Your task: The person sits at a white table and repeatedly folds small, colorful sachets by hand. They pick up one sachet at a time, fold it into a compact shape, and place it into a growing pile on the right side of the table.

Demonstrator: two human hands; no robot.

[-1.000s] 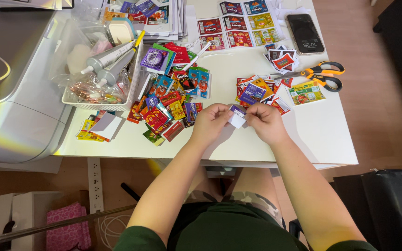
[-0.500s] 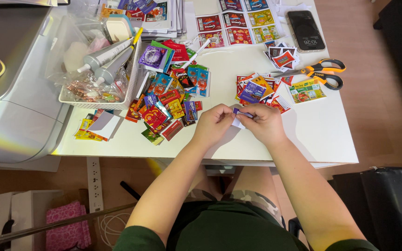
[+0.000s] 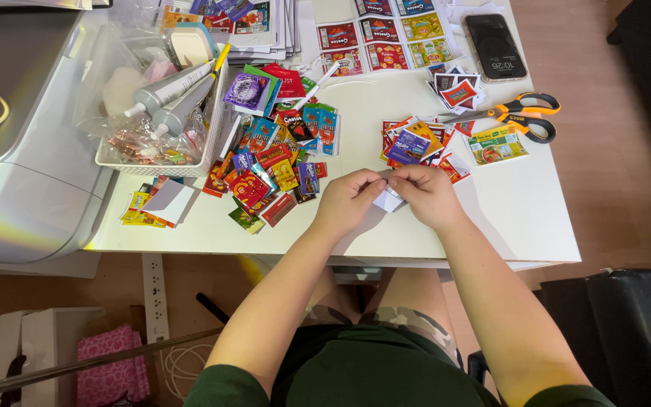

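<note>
my left hand (image 3: 349,202) and my right hand (image 3: 429,196) meet over the near middle of the white bench (image 3: 514,218), and between them i hold a small white piece of paper (image 3: 388,200). the fingers of both hands are curled in and pinching it, left on its left edge, right on its top and right side, so only a small white corner shows between my thumbs. it sits just above the bench, close to the front edge; i cannot tell whether it touches the surface

to the left of my left hand lies a loose heap of tiny printed packets (image 3: 269,162) in red, blue, yellow and purple, spread toward a white plastic basket (image 3: 161,165). the basket holds two grey tubes (image 3: 171,94) lying tilted and a clear bag of coppery bits. near the front left corner sits a small stack of yellow cards with a white slip on top (image 3: 156,205)

just beyond my right hand is a smaller pile of packets (image 3: 414,143), and past it a green-and-yellow packet (image 3: 497,145) lies alone. orange-handled scissors (image 3: 518,117) lie beside it, blades pointing left. a dark phone (image 3: 495,47) rests at the far right, next to uncut printed sheets (image 3: 382,38). a grey machine (image 3: 24,151) stands at the bench's left end
</note>
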